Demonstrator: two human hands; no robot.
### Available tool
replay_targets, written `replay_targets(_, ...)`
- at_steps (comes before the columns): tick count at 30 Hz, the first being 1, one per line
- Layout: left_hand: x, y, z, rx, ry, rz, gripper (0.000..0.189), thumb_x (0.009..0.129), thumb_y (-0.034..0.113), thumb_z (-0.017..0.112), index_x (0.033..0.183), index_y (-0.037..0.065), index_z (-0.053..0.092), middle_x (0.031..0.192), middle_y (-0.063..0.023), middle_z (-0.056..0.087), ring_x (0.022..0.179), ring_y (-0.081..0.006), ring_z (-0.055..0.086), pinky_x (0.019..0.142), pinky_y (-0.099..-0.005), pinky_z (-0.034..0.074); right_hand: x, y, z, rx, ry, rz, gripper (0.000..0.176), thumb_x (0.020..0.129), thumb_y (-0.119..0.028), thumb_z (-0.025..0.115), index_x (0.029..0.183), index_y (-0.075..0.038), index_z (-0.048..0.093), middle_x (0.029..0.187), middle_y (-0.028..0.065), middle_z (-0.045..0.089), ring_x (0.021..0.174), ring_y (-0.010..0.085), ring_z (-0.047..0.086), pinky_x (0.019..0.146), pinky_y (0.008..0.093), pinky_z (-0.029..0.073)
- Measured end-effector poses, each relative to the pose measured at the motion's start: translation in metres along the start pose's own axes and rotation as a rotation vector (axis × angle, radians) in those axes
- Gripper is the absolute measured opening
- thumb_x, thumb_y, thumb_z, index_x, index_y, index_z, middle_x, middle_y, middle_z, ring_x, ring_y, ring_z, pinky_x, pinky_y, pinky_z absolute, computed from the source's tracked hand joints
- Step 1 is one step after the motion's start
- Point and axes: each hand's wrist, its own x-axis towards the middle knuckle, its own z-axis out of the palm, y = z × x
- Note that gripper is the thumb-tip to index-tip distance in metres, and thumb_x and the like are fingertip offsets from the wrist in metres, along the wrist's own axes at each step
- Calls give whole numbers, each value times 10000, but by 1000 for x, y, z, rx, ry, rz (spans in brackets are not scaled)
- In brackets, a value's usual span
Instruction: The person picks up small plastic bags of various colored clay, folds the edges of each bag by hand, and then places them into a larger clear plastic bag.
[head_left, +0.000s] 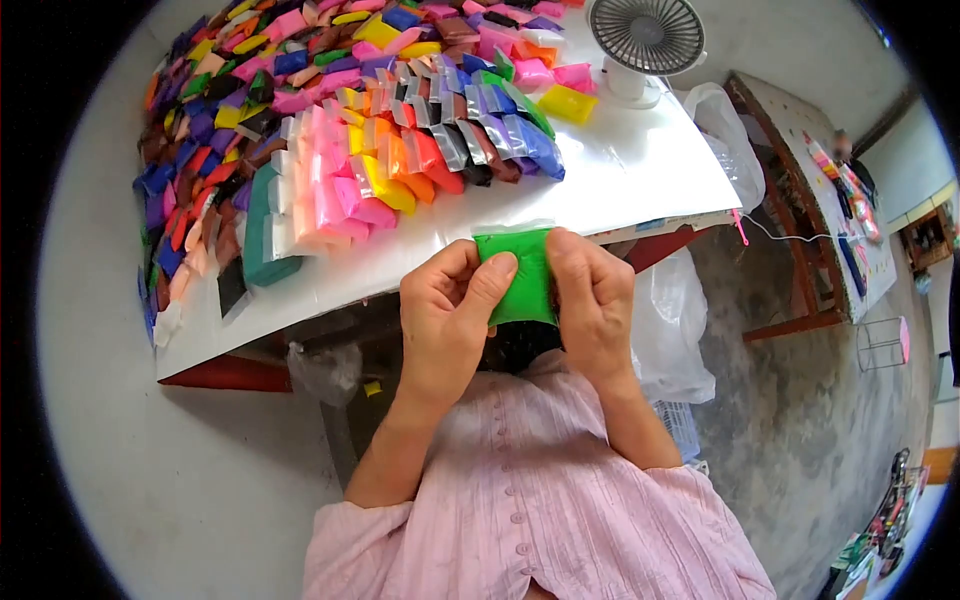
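A bright green packet in clear plastic [522,290] is held up in front of my chest, just off the table's near edge. My left hand [446,315] grips its left side, thumb pressed on the front face. At the upper right corner and right side, my right hand [594,300] pinches the same packet with bent fingers. Beyond my hands, rows of filled packets stand on the table, among them pink packets [328,195], orange packets [398,158] and blue packets [535,145]. What fills the packets cannot be made out.
A big heap of mixed coloured packets [250,75] covers the left and back of the white table [640,150]. Beside the rows lies a teal block [262,225]. A small white fan [640,45] stands at the back right. Plastic bags [675,325] hang right of me.
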Motion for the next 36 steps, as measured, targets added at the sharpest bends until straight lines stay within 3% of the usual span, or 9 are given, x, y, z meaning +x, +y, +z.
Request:
replay_targets(7, 5, -3, 5, -58, 9, -20, 207, 959, 170, 604, 810, 26, 602, 680, 46, 560, 583, -7, 462, 479, -183, 353, 1, 0, -11, -64, -163, 199, 292, 963, -213, 586, 770, 1, 634, 647, -57, 540, 576, 2, 433, 476, 197, 290)
replay_targets(11, 6, -7, -2, 51, -52, -69, 233, 983, 199, 564, 825, 32, 602, 693, 31, 554, 575, -19, 450, 493, -200, 352, 6, -3, -7, 243, -25, 261, 342, 923, -206, 656, 663, -9, 554, 618, -68, 492, 569, 7, 399, 476, 212, 316)
replay_targets(15, -4, -5, -1, 321, 34, 206, 179, 943, 145, 564, 840, 1, 587, 643, 21, 481, 567, -51, 428, 512, -233, 362, 8, 5, -10, 201, 22, 267, 349, 932, -210, 640, 648, -23, 565, 623, -76, 491, 567, 3, 393, 471, 207, 304)
replay_targets(17, -8, -6, -5, 483, -38, 307, 97, 844, 68, 654, 847, -1, 585, 694, -29, 510, 581, -107, 462, 517, -267, 380, 8, 7, -9, 198, 28, 271, 360, 936, -213, 633, 638, -27, 557, 619, -80, 485, 560, 5, 381, 467, 209, 292)
replay_targets(22, -6, -11, -4, 669, -18, 503, 91, 843, 36, 657, 847, 2, 573, 723, -115, 526, 593, -260, 519, 547, -344, 429, 9, 12, -6, 135, -3, 294, 389, 948, -237, 623, 634, -21, 544, 596, -74, 451, 559, 7, 375, 462, 218, 293)
replay_targets(25, -5, -13, -5, 711, 4, 558, 83, 847, 18, 648, 839, -2, 568, 730, -132, 531, 622, -307, 538, 569, -376, 443, 11, 11, -10, 14, -46, 303, 390, 948, -242, 616, 647, -9, 530, 555, -9, 480, 499, 78, 435, 461, 269, 339)
replay_targets(28, 0, -17, -11, 761, 31, 592, 86, 847, 17, 650, 841, -5, 566, 728, -130, 530, 627, -310, 542, 572, -385, 443, 9, 20, -22, -363, -15, -46, 322, 918, -203, 628, 682, -8, 529, 595, 94, 525, 500, 219, 517, 484, 341, 398)
replay_targets(31, 1, -19, -13, 739, 30, 568, 87, 847, 17, 647, 840, -8, 564, 730, -133, 531, 627, -313, 540, 572, -387, 444, 5, 8, -30, -508, -200, -345, 227, 872, -163, 653, 735, -20, 542, 684, 139, 546, 561, 306, 550, 513, 390, 425)
replay_targets(36, 3, -24, -16, 721, -18, 553, 86, 844, 16, 643, 858, -9, 562, 743, -132, 535, 645, -317, 542, 585, -393, 445, 4, 9, -29, -735, -281, -516, 223, 816, -152, 700, 776, -39, 513, 719, 85, 506, 591, 245, 548, 498, 361, 435)
